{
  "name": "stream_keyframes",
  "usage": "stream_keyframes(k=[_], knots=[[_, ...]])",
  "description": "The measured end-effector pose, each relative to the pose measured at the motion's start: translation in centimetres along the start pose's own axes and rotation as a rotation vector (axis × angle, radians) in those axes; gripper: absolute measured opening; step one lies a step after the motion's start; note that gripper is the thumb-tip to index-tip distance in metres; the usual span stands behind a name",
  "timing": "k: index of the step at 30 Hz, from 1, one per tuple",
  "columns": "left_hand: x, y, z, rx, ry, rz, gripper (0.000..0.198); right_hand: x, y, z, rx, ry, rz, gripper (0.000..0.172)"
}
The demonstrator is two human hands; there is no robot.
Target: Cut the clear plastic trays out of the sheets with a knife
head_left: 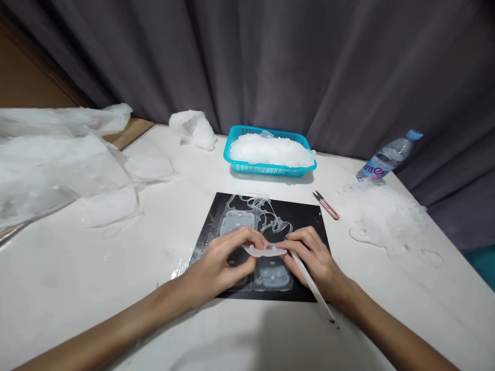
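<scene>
Over a black mat, my left hand (231, 257) pinches a small, curved, translucent white rubbery piece (266, 251) between thumb and fingers. From the other side my right hand (311, 257) touches the same piece. A long, thin, whitish tool (312, 287) lies in the right hand and slants down toward me; its working tip is hidden by the fingers. Beneath the hands, the black mat (305, 211) carries clear flat pieces with rounded-rectangle shapes (273, 274). Thin translucent trimmed strips (266, 208) lie tangled at its far edge.
A blue basket (270, 170) full of white translucent pieces stands at the back. Pink-handled thread snips (328, 207) lie right of the mat. Further right are a heap of clear scraps (382, 211) and a tilted water bottle (389, 157). Plastic sheets (58, 170) cover the left side.
</scene>
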State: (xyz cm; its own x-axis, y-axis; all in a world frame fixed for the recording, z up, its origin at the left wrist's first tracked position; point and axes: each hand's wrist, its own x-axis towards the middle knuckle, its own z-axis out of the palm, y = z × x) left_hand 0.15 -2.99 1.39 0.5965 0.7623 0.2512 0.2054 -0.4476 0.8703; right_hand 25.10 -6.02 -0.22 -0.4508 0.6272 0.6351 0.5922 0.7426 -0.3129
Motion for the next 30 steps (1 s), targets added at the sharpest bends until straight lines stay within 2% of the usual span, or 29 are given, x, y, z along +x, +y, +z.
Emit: stream_keyframes(k=[4, 7, 10, 16, 25, 30], knots=[[0.4, 0.1, 0.3, 0.034, -0.017, -0.016, 0.016, -0.1, -0.5, -0.1, 0.01, 0.045, -0.026, 0.021], [0.7, 0.2, 0.6, -0.011, -0.045, 0.04, 0.012, -0.3, -1.1, -0.3, 0.03, 0.078, -0.027, 0.026], [0.9, 0.2, 0.5, -0.079, -0.019, 0.069, 0.013, -0.3, -1.4, -0.4, 0.025, 0.08, -0.012, 0.029], [1.0, -0.3, -0.1, -0.204, 0.003, 0.045, 0.016, -0.4, -0.5, -0.2, 0.039, 0.069, 0.041, 0.025], [1.1, -0.6, 0.2, -0.14, -0.013, -0.159, 0.013, -0.4, -0.2, 0.7, 0.074, 0.058, 0.025, 0.027], [1.1, -0.5, 0.0, -0.212, 0.004, -0.226, 0.012, -0.4, -0.2, 0.5, 0.08, 0.058, 0.034, 0.026]])
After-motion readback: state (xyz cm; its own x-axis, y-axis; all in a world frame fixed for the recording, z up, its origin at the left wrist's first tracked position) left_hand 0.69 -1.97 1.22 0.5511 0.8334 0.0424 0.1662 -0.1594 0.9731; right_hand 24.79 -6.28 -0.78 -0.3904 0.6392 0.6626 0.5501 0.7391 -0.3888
